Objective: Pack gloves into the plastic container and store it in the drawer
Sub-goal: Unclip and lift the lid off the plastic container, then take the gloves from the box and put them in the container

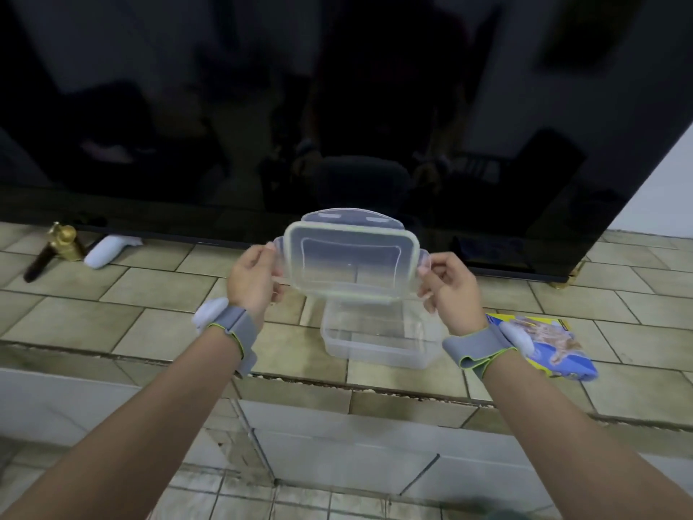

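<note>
Item: clear plastic lid (348,257) w/ green seal and snap flaps, held up in mid-air, tilted toward the camera, directly above the container (378,339). Left hand (251,279): fingers closed on lid's left flap, thumb on top. Right hand (450,285): fingers closed on lid's right flap, pinch-type hold. Both wrists carried grey straps w/ green edging, each w/ a white pod attached. Container: transparent rectangular tub, uncovered, appeared empty, sat on tiled surface (157,317) between the two forearms, not touching either hand. Gloves pkg (543,345): blue/yellow printed pack, lay flat on surface to the right of the container, just beyond right wrist, partly hidden by the strap. Contents of pack: couldn't tell. Behind lid: large glossy black panel (337,106) spanning most of the upper view, resting on surface. Far left, near panel base: white oblong object (108,251) and dark rod w/ gold-coloured end (52,249), side by side, well apart from container. Below surface edge: white fronts (337,456), tiled floor beneath.
</note>
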{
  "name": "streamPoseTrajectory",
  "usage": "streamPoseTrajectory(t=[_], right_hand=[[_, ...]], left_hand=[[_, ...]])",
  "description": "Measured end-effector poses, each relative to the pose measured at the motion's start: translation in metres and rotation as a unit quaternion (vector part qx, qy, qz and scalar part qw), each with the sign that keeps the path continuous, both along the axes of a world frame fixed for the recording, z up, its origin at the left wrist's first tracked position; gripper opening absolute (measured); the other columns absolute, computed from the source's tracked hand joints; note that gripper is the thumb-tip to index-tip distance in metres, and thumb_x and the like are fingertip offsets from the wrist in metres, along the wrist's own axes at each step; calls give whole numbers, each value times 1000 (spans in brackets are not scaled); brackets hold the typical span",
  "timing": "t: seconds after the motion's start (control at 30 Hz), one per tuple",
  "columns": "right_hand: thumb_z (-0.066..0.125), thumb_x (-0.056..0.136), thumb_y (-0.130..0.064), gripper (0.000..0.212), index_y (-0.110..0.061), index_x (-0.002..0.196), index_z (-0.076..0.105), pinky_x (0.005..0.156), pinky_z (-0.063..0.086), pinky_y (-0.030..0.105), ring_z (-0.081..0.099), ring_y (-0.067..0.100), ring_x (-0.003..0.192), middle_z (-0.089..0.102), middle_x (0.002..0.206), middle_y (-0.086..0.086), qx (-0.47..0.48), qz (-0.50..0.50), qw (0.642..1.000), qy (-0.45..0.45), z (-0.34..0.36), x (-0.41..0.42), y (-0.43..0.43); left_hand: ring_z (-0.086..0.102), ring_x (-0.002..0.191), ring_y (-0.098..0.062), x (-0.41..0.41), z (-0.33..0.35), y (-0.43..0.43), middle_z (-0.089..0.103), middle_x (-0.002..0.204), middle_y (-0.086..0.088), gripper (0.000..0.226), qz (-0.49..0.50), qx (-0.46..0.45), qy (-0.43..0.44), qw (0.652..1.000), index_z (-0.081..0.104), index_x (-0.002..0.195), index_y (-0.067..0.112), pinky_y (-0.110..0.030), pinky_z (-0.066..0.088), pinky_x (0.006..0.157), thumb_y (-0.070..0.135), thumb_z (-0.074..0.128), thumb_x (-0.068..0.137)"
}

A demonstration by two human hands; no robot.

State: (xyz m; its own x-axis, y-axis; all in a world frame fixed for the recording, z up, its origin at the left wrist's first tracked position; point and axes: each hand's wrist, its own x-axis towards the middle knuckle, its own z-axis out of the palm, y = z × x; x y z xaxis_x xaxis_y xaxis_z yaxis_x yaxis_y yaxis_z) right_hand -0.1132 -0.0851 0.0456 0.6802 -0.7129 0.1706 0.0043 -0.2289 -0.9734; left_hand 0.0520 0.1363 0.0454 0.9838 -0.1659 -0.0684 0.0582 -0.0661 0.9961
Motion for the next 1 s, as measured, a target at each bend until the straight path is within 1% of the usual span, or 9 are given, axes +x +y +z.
streamPoseTrajectory(t=[0.1, 0.17, 0.23, 0.33, 0.43, 0.63, 0.73, 0.9, 1.0], right_hand=[[56, 88, 6, 8, -1, 85, 60, 63, 58, 31, 63, 18, 73, 61, 85, 12, 47, 91, 993, -59, 12, 16, 23], [55, 84, 5, 18, -5, 74, 66, 74, 59, 35, 64, 21, 81, 60, 94, 18, 55, 115, 991, -51, 13, 28, 37], [57, 79, -2, 22, -15, 66, 70, 76, 59, 37, 64, 22, 85, 61, 96, 14, -2, 119, 993, -18, 7, 42, 51], [62, 76, -7, 11, -16, 79, 67, 73, 55, 34, 66, 23, 78, 59, 93, 3, -177, 113, 975, 73, -11, 62, 72], [63, 76, -6, 23, -12, 98, 62, 73, 46, 29, 64, 28, 82, 54, 100, 3, -313, 123, 929, 155, -24, 80, 90], [49, 81, 0, 42, -12, 121, 44, 87, 34, 41, 61, 35, 91, 45, 120, 12, -530, 181, 758, 336, -36, 118, 133], [50, 75, 2, 49, -10, 122, 40, 85, 29, 43, 63, 33, 84, 47, 116, 13, -560, 181, 719, 370, -48, 129, 144], [48, 74, -3, 41, -10, 114, 40, 84, 19, 46, 48, 25, 59, 48, 110, 13, -572, 213, 670, 423, -61, 137, 146], [50, 73, -5, 43, -8, 115, 42, 92, 20, 48, 43, 20, 53, 52, 107, 12, -589, 196, 666, 415, -53, 134, 148]], left_hand=[[68, 62, -29, 13, 3, 24, 67, 79, -11, 38, 30, -56, 78, 995, 65, 89, 16, -34, 57, 59, 48, 46, 97], [70, 75, -27, 27, -6, 42, 72, 87, -11, 27, 59, -41, 73, 995, 70, 84, 18, -34, 59, 66, 41, 57, 92], [69, 84, -27, 41, -17, 61, 76, 97, -10, 9, 83, 11, 37, 996, 75, 82, 26, -38, 57, 73, 29, 67, 83], [66, 87, -26, 57, -35, 83, 74, 100, -8, 22, 94, 63, 34, 993, 73, 102, 29, -37, 54, 79, 25, 72, 80], [61, 82, -24, 63, -51, 95, 70, 93, -9, 24, 106, 114, 36, 987, 73, 108, 16, -28, 44, 72, 24, 71, 85], [64, 70, -27, 76, -88, 111, 73, 75, -9, 19, 166, 217, 47, 961, 66, 64, 27, -28, 50, 73, 36, 73, 79], [65, 74, -31, 88, -104, 116, 76, 82, -13, 31, 162, 282, 42, 945, 54, 52, 33, -35, 55, 81, 35, 68, 80], [63, 90, -36, 96, -105, 114, 73, 86, -15, 22, 112, 393, 0, 913, 77, 85, 22, -44, 49, 91, 37, 61, 85], [53, 106, -35, 93, -98, 110, 68, 104, -13, 24, 95, 453, 5, 887, 73, 97, 23, -42, 37, 95, 35, 53, 89]])
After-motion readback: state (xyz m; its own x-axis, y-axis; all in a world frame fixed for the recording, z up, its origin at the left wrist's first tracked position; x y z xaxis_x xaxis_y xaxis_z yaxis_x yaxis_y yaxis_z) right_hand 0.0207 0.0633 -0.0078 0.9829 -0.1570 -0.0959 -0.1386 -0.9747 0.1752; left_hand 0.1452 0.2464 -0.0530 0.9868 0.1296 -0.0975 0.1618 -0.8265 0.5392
